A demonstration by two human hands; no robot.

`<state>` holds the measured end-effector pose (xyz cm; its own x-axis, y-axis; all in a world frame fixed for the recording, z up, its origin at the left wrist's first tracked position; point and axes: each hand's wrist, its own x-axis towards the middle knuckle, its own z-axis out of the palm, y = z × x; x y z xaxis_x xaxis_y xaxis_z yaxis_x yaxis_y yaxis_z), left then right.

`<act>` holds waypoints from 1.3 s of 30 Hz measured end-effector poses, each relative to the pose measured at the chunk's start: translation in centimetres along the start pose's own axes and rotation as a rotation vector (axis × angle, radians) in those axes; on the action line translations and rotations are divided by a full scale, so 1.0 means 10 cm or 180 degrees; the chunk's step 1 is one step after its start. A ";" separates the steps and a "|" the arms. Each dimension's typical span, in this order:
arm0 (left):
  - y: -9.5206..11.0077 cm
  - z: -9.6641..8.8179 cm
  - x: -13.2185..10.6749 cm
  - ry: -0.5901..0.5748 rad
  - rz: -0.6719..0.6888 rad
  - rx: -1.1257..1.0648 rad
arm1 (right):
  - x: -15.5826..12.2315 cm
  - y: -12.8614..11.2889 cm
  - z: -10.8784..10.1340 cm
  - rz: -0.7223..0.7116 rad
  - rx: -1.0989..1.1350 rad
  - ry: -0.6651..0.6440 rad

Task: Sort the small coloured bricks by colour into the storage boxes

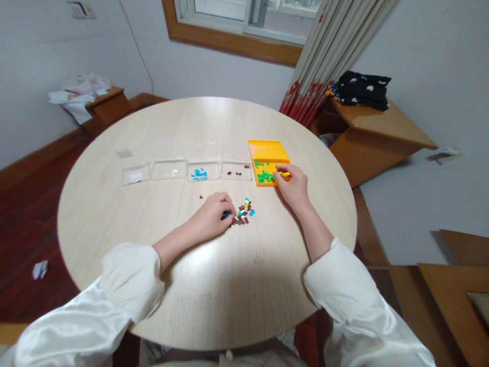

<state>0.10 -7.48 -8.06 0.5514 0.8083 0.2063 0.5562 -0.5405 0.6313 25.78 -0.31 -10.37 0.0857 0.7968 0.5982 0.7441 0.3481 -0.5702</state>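
My left hand (217, 213) rests at the left side of a mixed pile of small toy bricks (243, 213), coloured brown, blue, white and yellow. Its fingers are curled together, with blue showing by the fingertips; what they grip, if anything, is hidden. Over the right part of an open yellow box (266, 184) is my right hand (294, 184), thumb and forefinger a little apart and no piece visible between them. Green bricks (265, 177) lie inside that box, just left of the fingertips.
Left of the yellow box stand clear boxes with brown pieces (238, 174), blue pieces (199, 174) and pale yellow pieces (174, 174). A clear box (136, 174) at the far left holds something white. One brown piece (200, 197) lies alone on the round table (214, 285).
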 end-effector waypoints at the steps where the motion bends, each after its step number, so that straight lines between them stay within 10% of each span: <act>1: 0.01 0.00 0.00 0.0003 -0.0010 -0.0002 | 0.00 0.00 0.01 -0.0010 0.0002 -0.0006; 23: 0.09 0.05 0.06 -0.0154 -0.0006 0.0214 | -0.04 -0.23 0.08 -0.0195 0.0245 -0.0166; 39: 0.04 -0.05 0.09 0.1108 -0.0588 -0.0828 | -0.39 -1.00 0.14 -0.1298 0.0941 -0.0950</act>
<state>0.50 -6.88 -7.21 0.1920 0.9396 0.2832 0.4265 -0.3398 0.8383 17.07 -6.18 -7.80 -0.3910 0.6593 0.6422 0.4577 0.7447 -0.4857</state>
